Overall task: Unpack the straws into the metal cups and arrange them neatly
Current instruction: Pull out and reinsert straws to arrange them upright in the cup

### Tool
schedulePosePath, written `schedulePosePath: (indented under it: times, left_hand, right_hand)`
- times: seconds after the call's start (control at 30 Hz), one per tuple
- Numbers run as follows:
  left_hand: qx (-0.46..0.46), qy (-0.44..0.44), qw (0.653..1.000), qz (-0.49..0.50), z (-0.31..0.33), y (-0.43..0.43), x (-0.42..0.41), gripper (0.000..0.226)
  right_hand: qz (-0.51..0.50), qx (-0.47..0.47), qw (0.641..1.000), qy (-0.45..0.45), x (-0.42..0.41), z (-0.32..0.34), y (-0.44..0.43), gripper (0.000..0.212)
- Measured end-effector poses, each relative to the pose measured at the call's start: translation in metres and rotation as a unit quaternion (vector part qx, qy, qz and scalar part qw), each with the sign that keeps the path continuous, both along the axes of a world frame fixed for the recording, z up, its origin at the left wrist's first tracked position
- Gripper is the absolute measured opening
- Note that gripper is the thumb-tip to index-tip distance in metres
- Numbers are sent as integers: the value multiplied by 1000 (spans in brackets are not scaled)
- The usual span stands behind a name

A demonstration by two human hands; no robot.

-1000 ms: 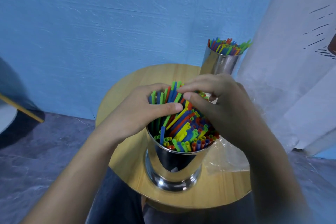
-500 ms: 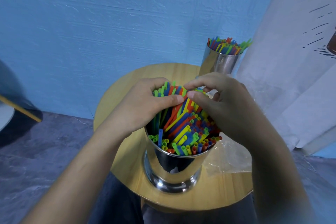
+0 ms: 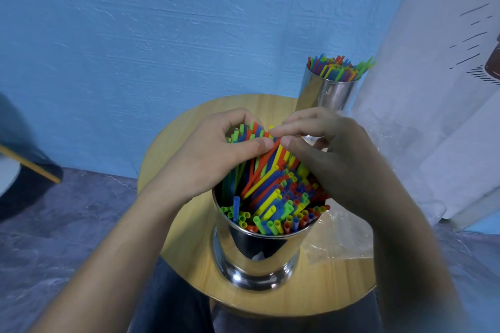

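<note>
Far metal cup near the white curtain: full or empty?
Full. The far cup stands upright, and coloured straws crowd its whole mouth, their ends sticking up past the rim.

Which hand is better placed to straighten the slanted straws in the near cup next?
Probably the right hand: it only pinches the tips of the straw bundle and sits above the slanted straws in the near cup, while the left hand wraps the bundle, holding it together.

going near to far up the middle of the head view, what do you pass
near metal cup → straws in it → left hand and right hand gripping the straws' tops → far metal cup → blue wall
</note>
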State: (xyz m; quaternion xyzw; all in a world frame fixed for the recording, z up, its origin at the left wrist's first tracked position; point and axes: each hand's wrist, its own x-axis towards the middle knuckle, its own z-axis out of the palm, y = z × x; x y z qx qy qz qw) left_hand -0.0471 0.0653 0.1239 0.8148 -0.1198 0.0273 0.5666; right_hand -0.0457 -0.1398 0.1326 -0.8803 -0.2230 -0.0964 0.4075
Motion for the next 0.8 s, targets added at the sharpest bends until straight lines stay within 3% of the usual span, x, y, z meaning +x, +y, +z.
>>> schedulePosePath:
  times: [0.27, 0.8]
  left_hand:
    - [39, -43, 998, -17, -3, 2, 3, 6]
    - [58, 9, 996, -67, 5, 8, -1, 3]
  right_hand:
    - [23, 32, 999, 25, -2, 0, 0, 22]
    - [19, 53, 997, 45, -6, -3, -2, 24]
